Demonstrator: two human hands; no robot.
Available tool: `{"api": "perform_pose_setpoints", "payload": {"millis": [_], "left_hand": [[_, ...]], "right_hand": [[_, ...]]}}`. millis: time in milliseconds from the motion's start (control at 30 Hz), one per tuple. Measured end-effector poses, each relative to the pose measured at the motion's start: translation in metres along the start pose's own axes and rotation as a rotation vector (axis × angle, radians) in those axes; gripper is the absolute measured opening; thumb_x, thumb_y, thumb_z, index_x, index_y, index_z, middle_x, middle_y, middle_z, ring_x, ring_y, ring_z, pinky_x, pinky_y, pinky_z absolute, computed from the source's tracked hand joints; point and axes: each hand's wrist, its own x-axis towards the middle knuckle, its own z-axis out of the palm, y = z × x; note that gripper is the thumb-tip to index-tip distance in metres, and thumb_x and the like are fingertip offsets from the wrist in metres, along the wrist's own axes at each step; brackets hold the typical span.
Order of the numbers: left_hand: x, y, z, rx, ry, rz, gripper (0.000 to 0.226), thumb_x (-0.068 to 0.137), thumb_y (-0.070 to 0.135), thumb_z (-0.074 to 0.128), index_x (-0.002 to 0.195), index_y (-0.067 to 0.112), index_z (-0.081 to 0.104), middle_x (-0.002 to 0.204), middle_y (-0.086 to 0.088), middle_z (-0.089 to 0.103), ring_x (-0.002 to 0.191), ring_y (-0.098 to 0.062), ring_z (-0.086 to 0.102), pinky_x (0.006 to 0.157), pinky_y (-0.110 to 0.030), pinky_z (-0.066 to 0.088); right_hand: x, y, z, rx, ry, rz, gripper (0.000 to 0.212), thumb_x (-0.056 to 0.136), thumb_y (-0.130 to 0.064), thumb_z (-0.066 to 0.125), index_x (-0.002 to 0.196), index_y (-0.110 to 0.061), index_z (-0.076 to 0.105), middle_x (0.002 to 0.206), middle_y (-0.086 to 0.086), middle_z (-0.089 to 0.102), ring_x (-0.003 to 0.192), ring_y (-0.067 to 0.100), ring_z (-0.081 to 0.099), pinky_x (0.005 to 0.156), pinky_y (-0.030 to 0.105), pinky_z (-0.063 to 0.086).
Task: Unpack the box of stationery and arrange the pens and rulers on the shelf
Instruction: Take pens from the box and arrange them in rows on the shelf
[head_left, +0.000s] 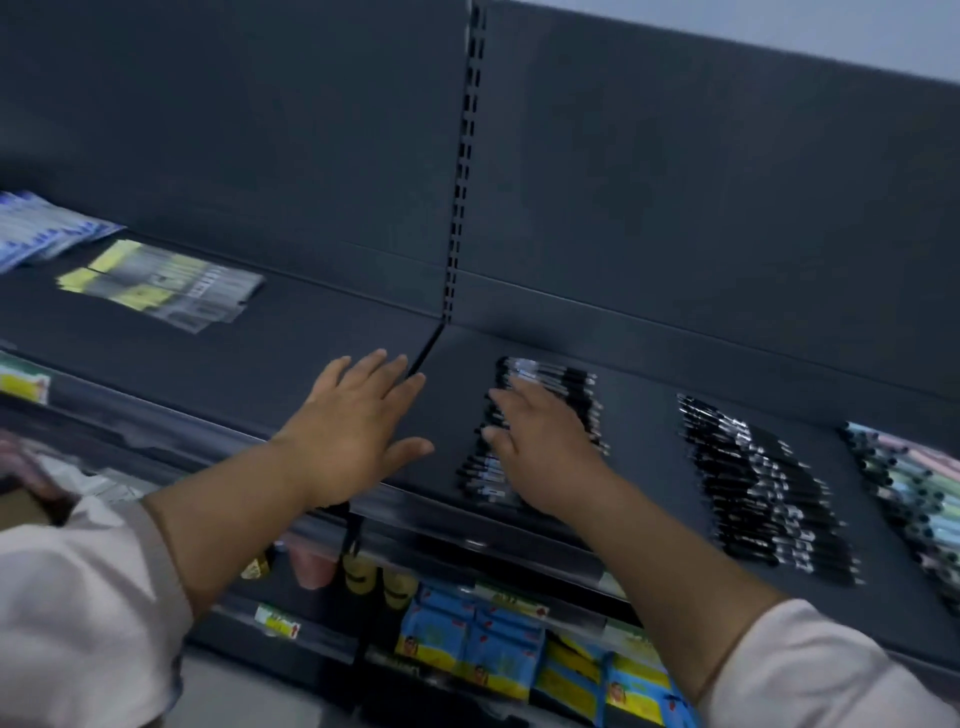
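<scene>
The left hand's fingers (387, 371) lie straight and spread wide, flat on the smooth, matte dark metal shelf (322, 332), holding nothing. The left hand (358, 421) rests just left of the seam where two shelf panels meet. The right hand's fingers (506, 400) are straight and loosely fanned, touching the near row of black pens (561, 376) without curling round any. The right hand (545, 452) covers the middle of that row. The pens are slim and glossy, laid side by side. Further right lies a second row of black pens (769, 493), then a row of pastel pens (914, 493). Far left on the shelf lie flat yellow-and-clear packets (161, 286) and blue packets (47, 234). Both forearms come out of pale fabric sleeves.
</scene>
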Motion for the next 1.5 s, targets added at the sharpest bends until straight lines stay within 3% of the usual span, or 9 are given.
{"api": "perform_pose_setpoints", "payload": {"millis": [100,267,467,567,700,833,1133,1300,1500], "left_hand": [[-0.01,-0.025,-0.004,-0.033,0.027,-0.056,0.096,0.074,0.077,-0.002,0.152,0.022,0.01,0.16,0.0,0.007,0.147,-0.021,-0.003,0.119,-0.042,0.001],[-0.02,-0.068,-0.011,-0.091,0.002,-0.154,0.076,0.092,0.063,0.026,0.152,0.021,0.008,0.16,-0.002,0.005,0.147,-0.021,0.0,0.118,-0.039,0.004],[-0.003,-0.086,-0.014,-0.253,-0.055,-0.06,0.079,0.091,0.062,0.026,0.153,0.018,0.004,0.16,-0.004,0.005,0.147,-0.018,0.009,0.117,-0.031,0.013],[0.008,-0.069,-0.004,-0.543,-0.089,-0.004,0.079,0.09,0.063,0.027,0.153,0.021,0.004,0.16,0.002,0.003,0.147,-0.012,0.005,0.118,-0.029,0.009],[0.022,-0.013,0.012,-1.154,-0.133,-0.141,0.069,0.095,0.056,0.028,0.153,0.025,0.007,0.159,0.011,0.005,0.145,-0.007,0.006,0.116,-0.026,0.005],[0.042,0.04,0.026,-1.435,-0.108,-0.232,0.063,0.096,0.054,0.024,0.152,0.028,0.01,0.158,0.013,0.01,0.145,-0.007,0.01,0.114,-0.027,0.007],[0.075,0.091,0.042,-1.484,-0.086,-0.309,0.062,0.097,0.053,0.022,0.152,0.028,0.006,0.159,0.013,0.004,0.145,-0.005,0.005,0.116,-0.029,0.004],[0.081,0.102,0.046,-1.427,-0.062,-0.274,0.063,0.097,0.052,0.024,0.152,0.028,0.006,0.159,0.014,0.004,0.144,-0.002,0.004,0.112,-0.022,0.003],[0.095,0.081,0.045,-1.33,-0.007,-0.293,0.064,0.097,0.053,0.023,0.152,0.027,0.004,0.159,0.012,0.001,0.145,-0.002,0.002,0.119,-0.028,0.002]], "right_hand": [[0.011,-0.024,-0.002,-0.006,0.001,-0.04,0.054,0.102,-0.039,0.034,0.152,-0.02,0.021,0.161,0.003,0.009,0.148,0.022,0.006,0.12,0.041,0.009],[0.036,-0.069,0.004,-0.025,0.028,-0.1,0.054,0.102,-0.039,0.034,0.151,-0.019,0.023,0.16,0.003,0.013,0.147,0.021,0.01,0.12,0.039,0.011],[0.05,-0.078,0.0,0.078,0.136,0.014,0.052,0.102,-0.034,0.036,0.15,-0.015,0.027,0.159,0.004,0.018,0.146,0.017,0.014,0.116,0.026,0.01],[0.037,-0.047,-0.001,0.194,0.242,0.188,0.05,0.102,-0.03,0.039,0.147,-0.01,0.033,0.157,0.007,0.023,0.146,0.018,0.018,0.115,0.024,0.012],[0.005,0.008,0.001,0.336,0.334,0.423,0.048,0.102,-0.03,0.037,0.146,-0.01,0.034,0.156,0.008,0.025,0.145,0.018,0.019,0.114,0.024,0.013],[-0.013,0.053,0.009,0.457,0.329,0.571,0.051,0.102,-0.033,0.037,0.147,-0.011,0.031,0.156,0.007,0.024,0.143,0.019,0.023,0.111,0.023,0.016],[0.001,0.072,0.03,0.65,0.314,0.549,0.055,0.102,-0.035,0.038,0.15,-0.013,0.025,0.158,0.003,0.018,0.145,0.016,0.017,0.119,0.031,0.015],[0.006,0.072,0.036,0.666,0.279,0.476,0.058,0.101,-0.036,0.038,0.152,-0.013,0.021,0.159,-0.001,0.014,0.146,0.01,0.011,0.113,0.018,0.008],[0.008,0.097,0.026,0.649,0.312,0.507,0.057,0.101,-0.036,0.038,0.151,-0.014,0.022,0.16,0.0,0.013,0.145,0.011,0.014,0.105,0.013,0.008]]}}
